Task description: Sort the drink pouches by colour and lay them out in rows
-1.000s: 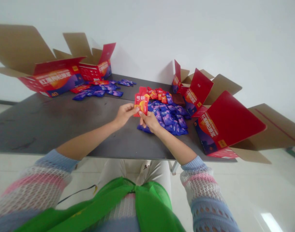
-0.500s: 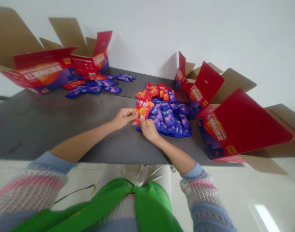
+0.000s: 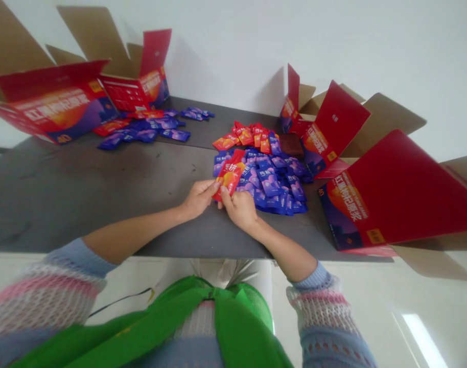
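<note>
A red sachet (image 3: 231, 173) with an orange print is held up in front of me, tilted to the right. My left hand (image 3: 200, 198) pinches its lower left edge. At the bottom of the sachet, my right hand (image 3: 241, 208) is closed with the thumb on top. Directly behind and right of it lies a heap of blue-purple sachets (image 3: 270, 181) on the dark grey table (image 3: 149, 179). Beyond that heap is a smaller pile of red sachets (image 3: 244, 135). The fingertips behind the held sachet are hidden.
Open red cartons stand on both sides: a left front carton (image 3: 65, 110), a left rear carton (image 3: 155, 84), and on the right a near carton (image 3: 348, 214), a middle carton (image 3: 320, 143) and a far one. Loose blue sachets (image 3: 145, 130) lie by the left cartons. A brown block (image 3: 290, 145) sits behind the heap.
The red sachet has tilted to the right, and both hands sit slightly lower in view. My right hand is curled tighter at its lower edge. The camera view has shifted a little.
</note>
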Demonstrator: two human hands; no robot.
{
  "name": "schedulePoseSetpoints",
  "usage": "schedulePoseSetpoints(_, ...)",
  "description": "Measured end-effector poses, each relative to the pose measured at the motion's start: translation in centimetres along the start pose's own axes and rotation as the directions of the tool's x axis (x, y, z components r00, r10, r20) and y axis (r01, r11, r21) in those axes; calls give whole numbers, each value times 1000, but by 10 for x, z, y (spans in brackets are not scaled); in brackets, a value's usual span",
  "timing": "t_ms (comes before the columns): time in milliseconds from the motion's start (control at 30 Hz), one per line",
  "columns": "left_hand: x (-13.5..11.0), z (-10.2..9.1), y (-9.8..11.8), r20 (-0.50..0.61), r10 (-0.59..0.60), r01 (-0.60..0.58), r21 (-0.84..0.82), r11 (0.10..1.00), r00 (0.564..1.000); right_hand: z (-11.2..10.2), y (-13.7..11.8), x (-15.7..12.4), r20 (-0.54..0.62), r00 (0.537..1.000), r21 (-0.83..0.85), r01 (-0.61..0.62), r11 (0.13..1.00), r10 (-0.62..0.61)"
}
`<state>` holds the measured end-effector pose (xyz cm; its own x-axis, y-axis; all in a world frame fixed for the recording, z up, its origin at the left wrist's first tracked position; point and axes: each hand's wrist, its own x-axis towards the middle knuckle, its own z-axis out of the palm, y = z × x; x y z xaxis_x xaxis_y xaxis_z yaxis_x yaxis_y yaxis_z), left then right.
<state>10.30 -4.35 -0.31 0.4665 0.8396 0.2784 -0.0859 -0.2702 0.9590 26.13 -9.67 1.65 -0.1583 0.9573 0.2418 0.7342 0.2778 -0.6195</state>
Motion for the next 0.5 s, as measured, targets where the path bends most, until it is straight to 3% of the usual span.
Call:
schedulePoseSetpoints(100,-5,-6,4,-144,136,-103,216,971,980,2,4,4,-84,996,-32,-7,999,4)
schedulePoseSetpoints(233,-9,-12,4,-164,296,-215,388,897,941,-1,6,7,-171,984,29,49,998,-43)
schedulePoseSetpoints(400,-7,-15,-1,-156,353,-276,374,886,923,-5,5,9,-185,976,181,152,972,-118)
schedulePoseSetpoints(500,-7,-17,-5,-139,322,-267,312,912,937,-3,7,8,-159,985,242,108,964,-70)
